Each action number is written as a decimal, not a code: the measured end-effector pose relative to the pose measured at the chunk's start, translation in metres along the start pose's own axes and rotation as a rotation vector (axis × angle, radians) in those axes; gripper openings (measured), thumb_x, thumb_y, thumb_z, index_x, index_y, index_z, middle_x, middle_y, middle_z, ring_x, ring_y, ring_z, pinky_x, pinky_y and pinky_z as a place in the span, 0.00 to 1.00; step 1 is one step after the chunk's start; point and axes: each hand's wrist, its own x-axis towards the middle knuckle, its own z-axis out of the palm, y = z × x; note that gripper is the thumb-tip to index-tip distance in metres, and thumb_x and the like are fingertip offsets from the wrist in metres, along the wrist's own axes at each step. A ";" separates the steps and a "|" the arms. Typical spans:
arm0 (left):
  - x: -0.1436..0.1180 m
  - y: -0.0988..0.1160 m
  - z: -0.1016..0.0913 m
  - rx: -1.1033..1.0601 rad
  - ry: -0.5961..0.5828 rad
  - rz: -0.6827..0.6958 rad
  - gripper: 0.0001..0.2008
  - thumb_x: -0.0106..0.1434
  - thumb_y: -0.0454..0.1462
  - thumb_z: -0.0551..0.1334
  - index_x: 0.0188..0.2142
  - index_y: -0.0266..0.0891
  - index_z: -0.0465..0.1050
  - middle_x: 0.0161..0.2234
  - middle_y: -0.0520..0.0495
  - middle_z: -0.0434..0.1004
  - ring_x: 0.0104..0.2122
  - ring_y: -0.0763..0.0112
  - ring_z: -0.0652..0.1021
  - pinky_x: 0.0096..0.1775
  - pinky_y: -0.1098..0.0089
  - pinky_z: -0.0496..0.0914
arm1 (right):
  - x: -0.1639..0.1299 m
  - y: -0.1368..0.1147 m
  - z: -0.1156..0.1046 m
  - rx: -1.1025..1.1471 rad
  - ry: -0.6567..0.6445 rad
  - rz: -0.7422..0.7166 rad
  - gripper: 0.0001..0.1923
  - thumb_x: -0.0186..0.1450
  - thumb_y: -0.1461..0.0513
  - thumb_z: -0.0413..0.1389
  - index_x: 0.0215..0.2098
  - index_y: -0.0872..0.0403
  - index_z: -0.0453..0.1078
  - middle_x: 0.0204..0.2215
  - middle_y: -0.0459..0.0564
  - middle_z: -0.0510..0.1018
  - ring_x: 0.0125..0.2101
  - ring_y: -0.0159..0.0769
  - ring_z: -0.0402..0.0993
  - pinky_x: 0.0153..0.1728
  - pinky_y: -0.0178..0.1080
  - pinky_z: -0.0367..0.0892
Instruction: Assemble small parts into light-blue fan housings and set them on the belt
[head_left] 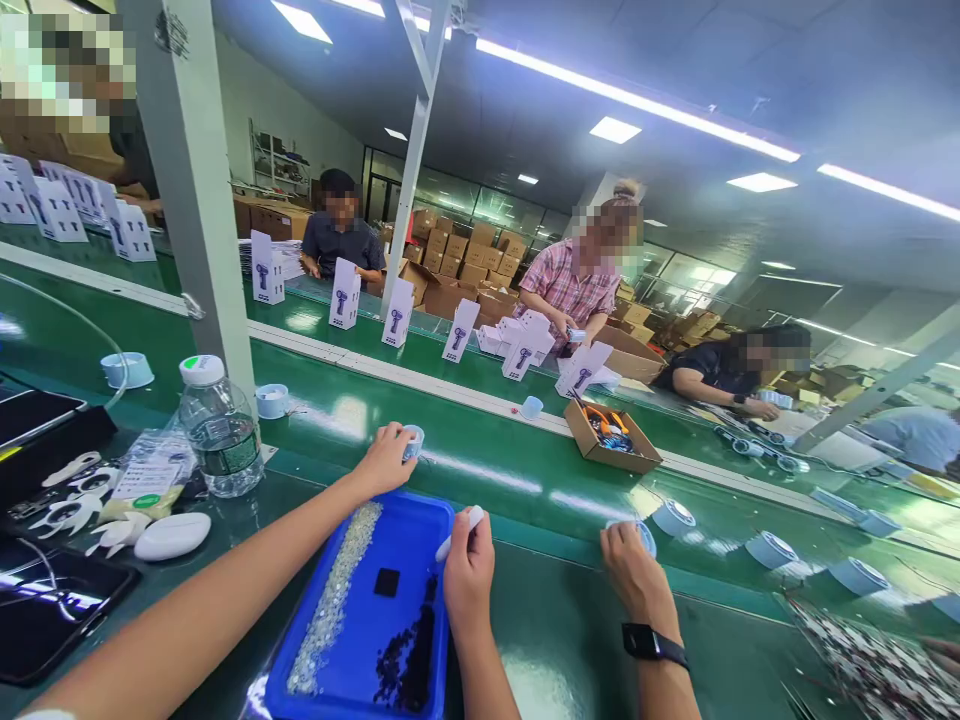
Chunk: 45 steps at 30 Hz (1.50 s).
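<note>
My left hand reaches forward over the green belt, its fingers closed on a small pale blue round plastic part. Close to my body, my right hand grips a white stick-shaped tool; most of it is hidden by the fingers. Beneath and between my arms lies a blue tray. Clear bead-like bits line its left side, small black pieces are heaped at the right, and a black square sits in the middle.
A co-worker's hand with a watch touches another round part at right. Similar parts stand along the belt. A water bottle, a phone and white plastic pieces lie left. Farther off are a tool box and white cartons.
</note>
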 end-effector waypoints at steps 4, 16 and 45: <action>0.029 0.000 0.019 -0.031 -0.074 0.006 0.07 0.52 0.33 0.59 0.33 0.40 0.68 0.37 0.44 0.68 0.43 0.58 0.68 0.46 0.61 0.62 | 0.001 0.001 0.000 -0.049 -0.005 -0.038 0.19 0.66 0.49 0.46 0.24 0.52 0.53 0.20 0.38 0.53 0.22 0.27 0.50 0.23 0.31 0.53; 0.032 0.012 -0.024 -0.263 0.176 -0.200 0.06 0.54 0.36 0.59 0.25 0.40 0.60 0.38 0.45 0.55 0.47 0.55 0.60 0.51 0.58 0.56 | -0.002 0.007 0.004 -0.164 -0.023 -0.072 0.18 0.66 0.52 0.47 0.23 0.51 0.51 0.19 0.38 0.53 0.21 0.28 0.50 0.23 0.31 0.51; -0.004 0.044 -0.109 -1.449 0.013 -0.187 0.10 0.56 0.38 0.64 0.28 0.37 0.62 0.26 0.52 0.68 0.26 0.75 0.69 0.28 0.71 0.65 | -0.009 0.000 0.005 -0.308 -0.389 -0.167 0.13 0.69 0.54 0.44 0.30 0.52 0.59 0.23 0.42 0.64 0.24 0.29 0.60 0.27 0.32 0.59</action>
